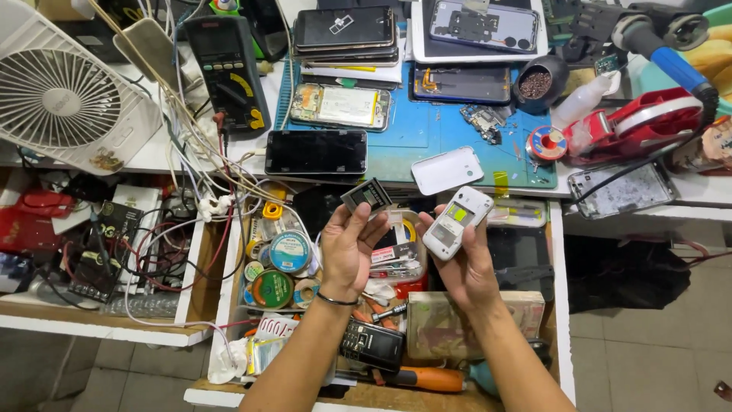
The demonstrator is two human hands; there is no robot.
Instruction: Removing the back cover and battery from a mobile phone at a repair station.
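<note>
**Battery out, phone open: both hands raised over the parts drawer**

The left hand (347,248) pinches a small dark battery (367,196) between thumb and fingertips, clasping it by its lower edge so the flat face tilts up toward the camera. Held that way, the label side and edge appear turned up for a look. The right hand (465,263) cradles a small white phone (456,222) with its back removed; the fingers wrap the lower half from behind and the thumb lies along the near side, leaving the open battery bay with its yellow-green patch uncovered. The phone sits just to the right of the battery, near but apart from it.

Both forearms rise from the bottom of the view, wrists bent back slightly, palms turned partly toward each other. A thin dark band circles the left wrist.

Above the right grip, on the blue work mat (427,133), lies a white back cover (447,170), probably set aside within easy reach. Up and left of the left grip rests a black smartphone (316,152) face up. Below both hands an open drawer (560,305) holds solder spools, tape rolls and a dark keypad phone (372,345). Far left of the hands stands a white fan (65,95).
</note>
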